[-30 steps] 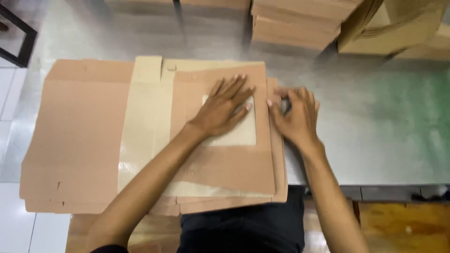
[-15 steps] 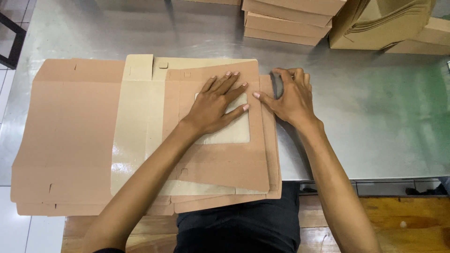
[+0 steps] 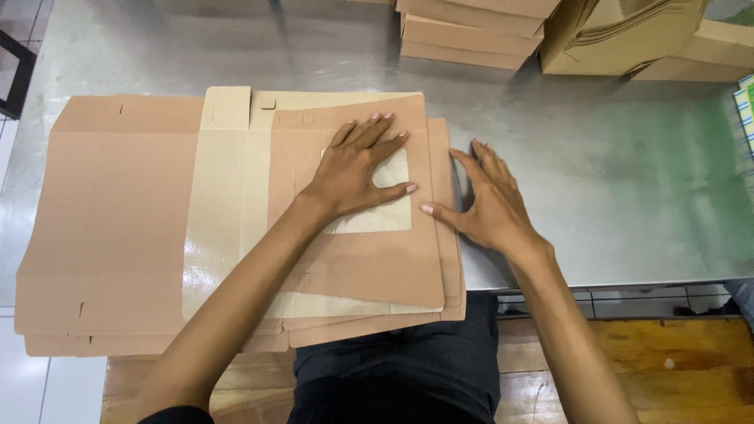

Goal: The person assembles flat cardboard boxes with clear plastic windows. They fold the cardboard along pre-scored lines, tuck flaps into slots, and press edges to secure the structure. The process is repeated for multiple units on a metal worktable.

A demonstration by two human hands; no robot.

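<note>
Flat brown cardboard blank [image 3: 353,259], pale window panel [image 3: 385,212]

A brushed steel worktable [image 3: 613,180] fills the frame; stacked brown cardboard boxes [image 3: 471,31] sit at one o'clock, wooden plank flooring [image 3: 667,361] at five o'clock.

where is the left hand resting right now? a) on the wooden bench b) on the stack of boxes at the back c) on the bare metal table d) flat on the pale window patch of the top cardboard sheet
d: the left hand lies palm down, fingers spread, over the pale window patch in the top cardboard sheet, while the right hand sits at that sheet's right edge on the metal table.
</note>
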